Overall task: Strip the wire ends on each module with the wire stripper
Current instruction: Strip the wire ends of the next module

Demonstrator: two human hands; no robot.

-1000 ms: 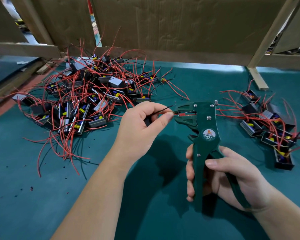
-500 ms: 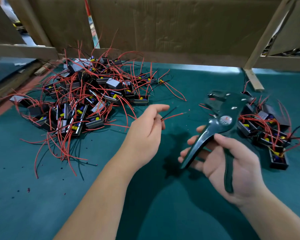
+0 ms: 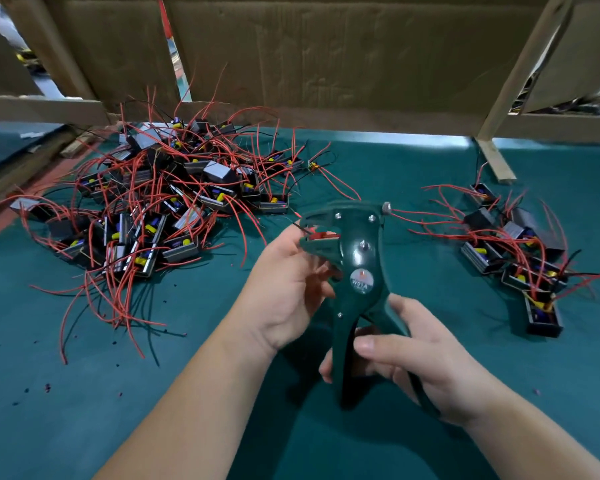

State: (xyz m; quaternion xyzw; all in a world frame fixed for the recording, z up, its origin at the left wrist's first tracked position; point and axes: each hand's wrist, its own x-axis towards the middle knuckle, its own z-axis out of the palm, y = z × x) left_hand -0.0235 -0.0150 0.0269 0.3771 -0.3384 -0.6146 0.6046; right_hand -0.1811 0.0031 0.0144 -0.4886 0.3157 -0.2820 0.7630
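My right hand [image 3: 406, 362] grips the handles of a dark green wire stripper [image 3: 357, 268], held upright over the green table [image 3: 84, 410] with its jaws pointing left. My left hand [image 3: 284, 289] pinches thin wires at the jaws; a red wire end [image 3: 321, 236] lies between the jaws and a black wire tip sticks out beside it. The module these wires belong to is hidden inside my left hand. A big pile of black modules with red wires [image 3: 160, 209] lies at the left. A smaller group of modules [image 3: 513, 258] lies at the right.
A cardboard wall with wooden battens [image 3: 326, 64] closes off the back of the table. A loose wooden strip [image 3: 496, 161] lies at the back right. Small dark bits of stripped insulation [image 3: 47, 388] dot the table near the left front.
The stripper has swung back from the right to the middle and stands upright again. Its jaws now sit on the red wire that my left hand holds.
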